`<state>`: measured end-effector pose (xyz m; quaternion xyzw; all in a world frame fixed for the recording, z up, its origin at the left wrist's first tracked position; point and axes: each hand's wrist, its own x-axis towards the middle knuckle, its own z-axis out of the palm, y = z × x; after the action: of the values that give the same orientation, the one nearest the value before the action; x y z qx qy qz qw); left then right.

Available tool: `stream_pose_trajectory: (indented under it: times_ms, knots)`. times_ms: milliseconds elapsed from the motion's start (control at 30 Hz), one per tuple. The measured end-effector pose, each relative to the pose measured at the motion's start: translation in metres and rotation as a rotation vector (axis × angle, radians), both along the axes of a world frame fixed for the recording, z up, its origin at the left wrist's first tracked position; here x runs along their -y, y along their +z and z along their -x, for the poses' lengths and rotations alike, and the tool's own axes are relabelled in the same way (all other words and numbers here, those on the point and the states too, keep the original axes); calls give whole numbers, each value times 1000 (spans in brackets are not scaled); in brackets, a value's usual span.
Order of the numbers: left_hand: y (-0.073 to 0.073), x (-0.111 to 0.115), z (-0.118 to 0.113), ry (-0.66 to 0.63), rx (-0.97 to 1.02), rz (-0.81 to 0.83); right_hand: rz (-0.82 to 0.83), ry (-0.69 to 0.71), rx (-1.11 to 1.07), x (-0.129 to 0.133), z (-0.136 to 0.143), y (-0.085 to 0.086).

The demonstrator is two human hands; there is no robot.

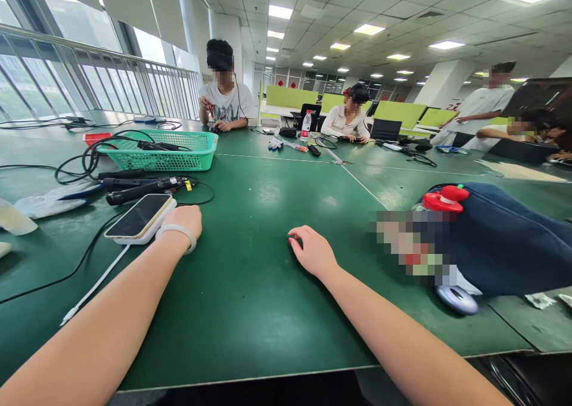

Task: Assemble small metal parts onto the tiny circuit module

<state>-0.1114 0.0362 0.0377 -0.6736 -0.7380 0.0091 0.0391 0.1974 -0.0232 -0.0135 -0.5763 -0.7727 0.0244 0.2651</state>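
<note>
My left hand (184, 220), with a pale band on its wrist, is at the right edge of a phone (140, 216) lying on a white block with a white cable. Its fingers are turned away and hidden, so whether it grips anything does not show. My right hand (313, 250) rests on the green tabletop (250, 310) near the middle. Its fingers bend loosely, a small gap shows between thumb and fingertips, and nothing is in them. Black handheld tools (147, 190) with cords lie just beyond the phone.
A mint plastic basket (179, 163) with black cables stands behind the tools. To the right sit a dark blue bag (504, 239), a red-lidded container (447, 198) and a round lilac object (456, 298). A water bottle (306, 126) stands farther back. Several people sit or stand beyond.
</note>
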Motion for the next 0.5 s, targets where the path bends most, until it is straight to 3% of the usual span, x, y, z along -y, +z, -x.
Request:
stream_pose_trajectory:
  times_ms: [200, 300, 400, 500]
  knots:
    - [-1, -2, 1, -12, 57, -9, -3, -8, 6, 0, 1, 0]
    - [-4, -6, 3, 12, 127, -121, -1, -4, -9, 0, 1, -1]
    - [-15, -12, 8, 61, 330, -206, 0, 2, -12, 0, 0, -1]
    - [-28, -18, 13, 117, 568, -142, 8, 10, -14, 0, 0, -1]
